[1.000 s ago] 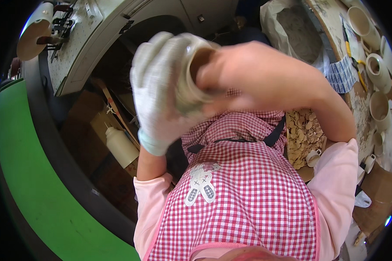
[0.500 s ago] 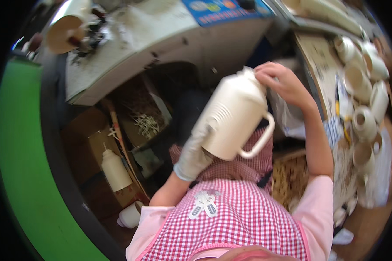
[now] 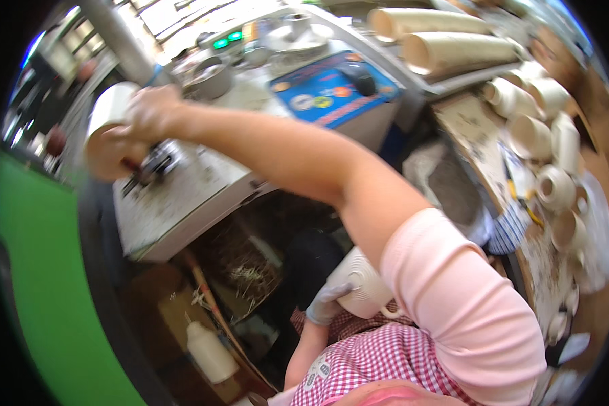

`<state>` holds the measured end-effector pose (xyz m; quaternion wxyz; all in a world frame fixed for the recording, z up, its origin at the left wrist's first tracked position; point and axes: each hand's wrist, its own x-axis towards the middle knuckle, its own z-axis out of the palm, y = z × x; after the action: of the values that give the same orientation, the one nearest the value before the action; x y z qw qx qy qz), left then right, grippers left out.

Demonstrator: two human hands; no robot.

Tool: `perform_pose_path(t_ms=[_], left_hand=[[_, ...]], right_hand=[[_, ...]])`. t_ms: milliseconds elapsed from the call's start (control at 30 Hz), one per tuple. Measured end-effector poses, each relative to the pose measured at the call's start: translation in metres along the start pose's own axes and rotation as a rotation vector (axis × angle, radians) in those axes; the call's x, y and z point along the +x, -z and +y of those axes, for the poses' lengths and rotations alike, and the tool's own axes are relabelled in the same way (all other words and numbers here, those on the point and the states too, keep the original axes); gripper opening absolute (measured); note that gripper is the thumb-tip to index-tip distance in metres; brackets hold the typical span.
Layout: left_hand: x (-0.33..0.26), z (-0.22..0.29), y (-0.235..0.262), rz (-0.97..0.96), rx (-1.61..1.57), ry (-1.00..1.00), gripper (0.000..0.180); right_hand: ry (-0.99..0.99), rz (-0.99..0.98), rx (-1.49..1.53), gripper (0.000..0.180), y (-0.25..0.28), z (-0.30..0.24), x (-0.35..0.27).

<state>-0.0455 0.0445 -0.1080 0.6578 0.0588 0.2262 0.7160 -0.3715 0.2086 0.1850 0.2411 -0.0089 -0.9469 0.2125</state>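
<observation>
My right arm stretches across to the far left, where my bare right hand [image 3: 145,118] closes on the rim side of a cream plastic cylinder [image 3: 111,105]. The hand is blurred. That cylinder lies sideways at a small dark metal fixture [image 3: 152,169] on the bench corner, its open end facing me. Low in front of my checked apron, my gloved left hand [image 3: 328,301] grips a cream plastic jug [image 3: 362,287] with ribbed rings. A bit of its handle shows at the lower right; my right upper arm hides part of the jug.
Below the bench [image 3: 183,223], a cream bottle [image 3: 210,352] lies beside a box of plastic scraps [image 3: 247,271]. Several cream jug bodies [image 3: 531,135] and yellow-handled pliers [image 3: 521,193] rest on the right-hand board. A blue mat [image 3: 331,88] and two long cream tubes [image 3: 453,51] are farther back.
My right hand has left the jug's top and swung far left to the cylinder. My left hand keeps the jug, now lower and turned. The view has shifted, showing more of the bench.
</observation>
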Motion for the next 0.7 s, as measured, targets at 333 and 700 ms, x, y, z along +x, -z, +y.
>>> perform_pose_path(t_ms=[333,700], left_hand=[[-0.016,0.02,0.005,0.066,0.079,0.082,0.085],[0.036,0.032,-0.008,0.314,-0.233,0.479,0.084]], right_hand=[[-0.344,0.501,-0.034,0.042,0.146,0.298,-0.165],[-0.851,0.346,-0.718,0.091,0.248,0.567,-0.137]])
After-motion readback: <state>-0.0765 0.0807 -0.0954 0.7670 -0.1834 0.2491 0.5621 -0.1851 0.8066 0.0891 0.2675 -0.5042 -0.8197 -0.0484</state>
